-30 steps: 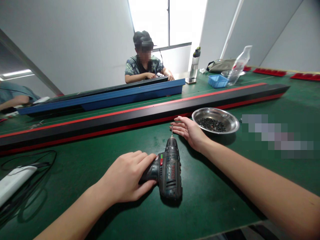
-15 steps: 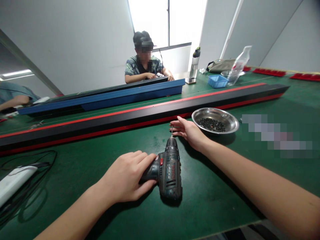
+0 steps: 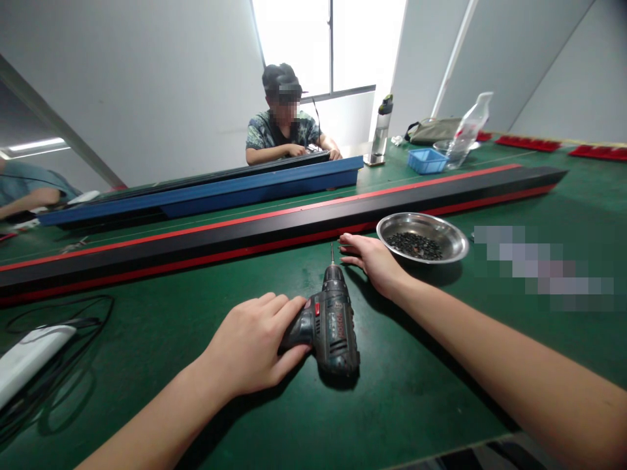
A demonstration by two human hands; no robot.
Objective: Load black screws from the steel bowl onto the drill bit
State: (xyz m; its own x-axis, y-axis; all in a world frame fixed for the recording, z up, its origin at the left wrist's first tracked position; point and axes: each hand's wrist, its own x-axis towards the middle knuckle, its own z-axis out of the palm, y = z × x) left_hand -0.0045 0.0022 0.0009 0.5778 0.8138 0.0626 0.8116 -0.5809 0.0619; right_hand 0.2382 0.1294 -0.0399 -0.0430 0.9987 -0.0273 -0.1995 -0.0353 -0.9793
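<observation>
My left hand [image 3: 257, 343] is closed around the handle of a dark cordless drill [image 3: 337, 329], which is turned on its side low over the green table. The drill's thin bit [image 3: 332, 253] points away from me, toward a long black bar with red edges [image 3: 274, 234]. My right hand [image 3: 369, 261] is beside the bit tip, fingers stretched out and a little apart, with nothing visible in it. Just behind that hand stands a round metal bowl [image 3: 458, 247] with many small black screws [image 3: 414, 245] in it.
A white power adapter [image 3: 36, 352] with coiled black cables lies at the left. Beyond the bar are a long blue tray [image 3: 259, 189], a small blue bin [image 3: 427, 161], a water bottle [image 3: 381, 130] and a clear plastic bottle [image 3: 470, 130]. A person [image 3: 281, 130] sits across the table.
The drill has tilted slightly, its bit swinging a little to the left. My right hand has shifted slightly right, and its fingers are now a little apart from the bit.
</observation>
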